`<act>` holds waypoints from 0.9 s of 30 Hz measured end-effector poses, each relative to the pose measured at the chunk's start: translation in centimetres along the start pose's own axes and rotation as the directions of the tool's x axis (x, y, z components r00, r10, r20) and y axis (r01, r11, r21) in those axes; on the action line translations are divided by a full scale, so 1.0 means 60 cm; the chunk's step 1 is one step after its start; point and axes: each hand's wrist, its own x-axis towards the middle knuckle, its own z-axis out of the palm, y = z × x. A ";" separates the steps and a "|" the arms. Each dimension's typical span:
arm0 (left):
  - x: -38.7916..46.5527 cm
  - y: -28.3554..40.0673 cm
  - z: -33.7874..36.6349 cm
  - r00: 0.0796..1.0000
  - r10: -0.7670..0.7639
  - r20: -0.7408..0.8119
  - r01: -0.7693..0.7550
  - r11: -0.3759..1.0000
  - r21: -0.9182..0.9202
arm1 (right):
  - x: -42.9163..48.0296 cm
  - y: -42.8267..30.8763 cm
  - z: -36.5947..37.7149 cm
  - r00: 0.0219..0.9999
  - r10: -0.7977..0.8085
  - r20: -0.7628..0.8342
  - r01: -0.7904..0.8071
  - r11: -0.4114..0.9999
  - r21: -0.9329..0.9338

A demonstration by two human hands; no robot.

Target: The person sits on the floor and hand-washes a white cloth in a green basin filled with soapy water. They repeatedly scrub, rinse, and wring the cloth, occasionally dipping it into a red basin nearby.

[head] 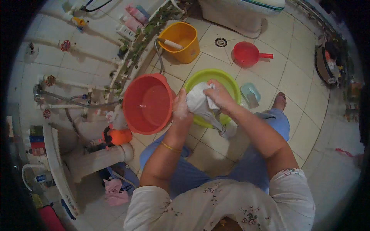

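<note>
A wet white cloth [197,99] is stretched between my hands over a lime-green plastic basin [217,72], its lower end hanging past the basin's near rim. My left hand [181,105] has soap suds on it and grips the cloth's left side. On the right side, my right hand [218,94] holds a bunched fold of the same cloth. Close to my left hand stands a red plastic tub [149,104]. A light-blue soap dish [251,91] lies on the floor right of the basin, with a small pale block [253,100] at its near edge.
A yellow bucket [185,53] holding a shower handset [173,44] stands beyond the tub. A red dipper [246,54] lies near the floor drain [220,42]. Pipes and a sink pedestal [98,161] line the left, beside an orange spray bottle [120,136]. A toilet base [234,17] stands at the back.
</note>
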 end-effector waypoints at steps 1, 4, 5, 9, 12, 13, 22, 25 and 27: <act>-0.011 0.003 0.006 0.999 0.030 -0.045 -0.028 0.998 0.053 | -0.019 -0.005 0.019 0.987 -0.158 0.013 0.157 0.969 -0.189; 0.057 -0.048 -0.107 0.863 -0.183 0.472 0.282 0.948 -0.150 | -0.072 -0.009 0.067 0.878 -0.450 0.165 0.440 0.619 -0.651; 0.059 -0.061 -0.112 0.840 -0.206 0.502 0.343 0.918 -0.198 | -0.074 0.002 0.072 0.872 -0.446 0.203 0.424 0.481 -0.767; -0.022 -0.050 0.040 0.974 -0.199 0.106 0.221 0.939 -0.265 | -0.026 -0.006 0.045 0.870 -0.486 0.080 0.327 0.450 -0.831; 0.064 -0.089 -0.058 0.859 -0.055 0.510 0.258 0.906 -0.337 | -0.083 -0.002 0.071 0.746 -0.632 0.208 0.566 0.439 -0.698; 0.060 -0.066 -0.030 0.663 0.027 0.748 0.380 0.848 -0.368 | -0.074 -0.001 0.062 0.764 -0.617 0.189 0.525 0.425 -0.737; 0.000 -0.061 0.005 0.977 -0.214 0.020 0.212 0.947 -0.240 | -0.068 -0.018 0.066 0.831 -0.518 0.203 0.409 0.320 -0.855; -0.015 -0.064 0.042 0.964 -0.265 0.012 0.255 0.913 -0.320 | -0.034 -0.016 0.033 0.887 -0.458 0.057 0.295 0.469 -0.833; -0.016 -0.057 0.015 0.939 -0.294 0.176 0.339 0.868 -0.362 | -0.048 0.001 0.049 0.846 -0.506 0.169 0.342 0.273 -0.899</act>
